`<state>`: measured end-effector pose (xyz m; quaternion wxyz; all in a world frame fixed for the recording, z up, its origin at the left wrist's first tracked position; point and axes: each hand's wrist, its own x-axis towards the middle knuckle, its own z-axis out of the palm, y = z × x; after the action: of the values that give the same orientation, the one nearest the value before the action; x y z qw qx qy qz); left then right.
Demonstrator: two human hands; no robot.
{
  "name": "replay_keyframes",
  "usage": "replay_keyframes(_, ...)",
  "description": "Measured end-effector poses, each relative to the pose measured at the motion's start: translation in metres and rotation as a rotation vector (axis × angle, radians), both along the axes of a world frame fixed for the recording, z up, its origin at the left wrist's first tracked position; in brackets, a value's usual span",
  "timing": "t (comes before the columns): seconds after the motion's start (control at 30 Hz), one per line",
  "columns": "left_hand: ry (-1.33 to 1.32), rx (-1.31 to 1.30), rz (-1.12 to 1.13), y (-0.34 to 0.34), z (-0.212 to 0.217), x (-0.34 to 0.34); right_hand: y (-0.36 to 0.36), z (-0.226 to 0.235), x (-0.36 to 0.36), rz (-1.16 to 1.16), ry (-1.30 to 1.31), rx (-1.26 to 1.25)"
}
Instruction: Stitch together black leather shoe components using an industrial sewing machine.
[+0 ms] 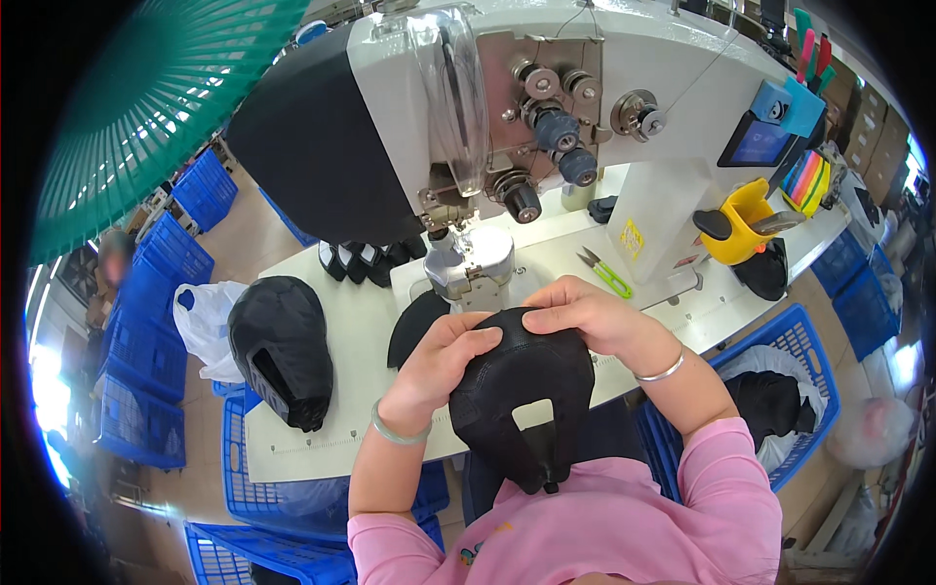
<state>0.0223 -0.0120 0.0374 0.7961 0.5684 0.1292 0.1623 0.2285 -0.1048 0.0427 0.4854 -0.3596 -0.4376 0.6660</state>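
In front of my chest I hold a black fabric cap shell (522,375), with a rounded end toward the machine and an arched cut-out toward me. My left hand (441,363) grips its left upper edge, thumb on top. At its upper right, my right hand (577,317) is closed on the edge, thumb pressed on the cloth. Just beyond them is the sewing machine's metal post bed (473,263), with the needle area above it. A black curved piece (417,327) lies beside the post, partly hidden by my left hand.
On the table's left lies a stack of black cap shells (283,351), near a white plastic bag (210,327). Small black-and-white pieces (366,261) lie behind. Green-handled snips (609,275) and a yellow holder (746,219) are right. Blue baskets (804,346) flank the table; a green fan (146,107) is upper left.
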Motion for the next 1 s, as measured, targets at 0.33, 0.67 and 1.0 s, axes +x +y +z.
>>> replay_keyframes(0.33,0.015,-0.144,-0.007,-0.004,0.003,-0.002,0.003,-0.001,-0.007,-0.045,-0.023,-0.053)
replay_keyframes(0.67,0.135,0.121,-0.013,0.004,-0.007,-0.004,0.010,-0.015,-0.012,-0.037,-0.029,-0.097)
replay_keyframes(1.0,-0.068,-0.292,0.001,0.020,-0.036,-0.015,0.013,-0.034,-0.009,-0.062,-0.105,-0.083)
